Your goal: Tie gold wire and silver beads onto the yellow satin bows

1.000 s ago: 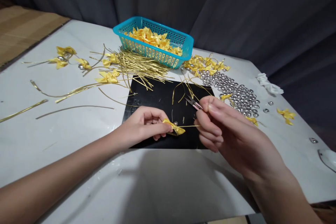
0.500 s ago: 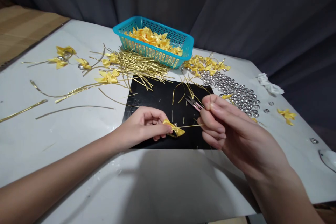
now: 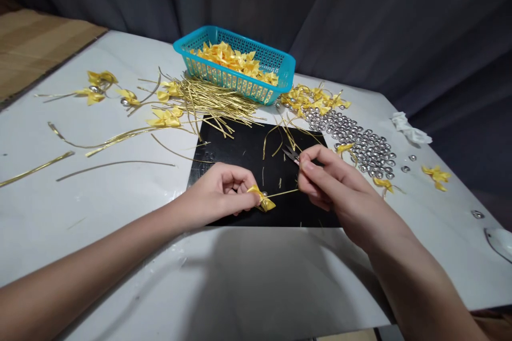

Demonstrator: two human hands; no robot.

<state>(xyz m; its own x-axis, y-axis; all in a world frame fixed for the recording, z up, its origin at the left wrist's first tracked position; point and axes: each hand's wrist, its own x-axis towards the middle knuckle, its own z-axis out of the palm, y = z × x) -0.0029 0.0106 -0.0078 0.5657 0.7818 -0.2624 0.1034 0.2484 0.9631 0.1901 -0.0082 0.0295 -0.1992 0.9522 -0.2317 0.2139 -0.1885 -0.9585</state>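
Observation:
My left hand (image 3: pixel 228 189) pinches a yellow ribbon bow (image 3: pixel 267 203) over the black mat (image 3: pixel 244 149). A small shiny bead, partly hidden by the fingers, shows at the bow's middle. From the bow a thin gold cord (image 3: pixel 282 193) runs to my right hand (image 3: pixel 332 176), whose closed fingers grip its far end. Small scissors (image 3: pixel 291 154) with open blades lie on the mat just beyond the right hand, which covers their handles.
A blue basket (image 3: pixel 286 72) of yellow ribbon pieces stands at the back. Gold cords (image 3: pixel 216 101) are heaped before it. Silver beads (image 3: pixel 360 141) spread on the right, near a crumpled white tissue (image 3: pixel 411 129). Finished-looking bows (image 3: pixel 94 88) lie at the left on the white table (image 3: pixel 120 213).
My right hand has moved a little left, nearer the bow, and now hides the scissors' pink handles. The cord stretch between the hands looks slightly shorter. My left hand stays nearly in place.

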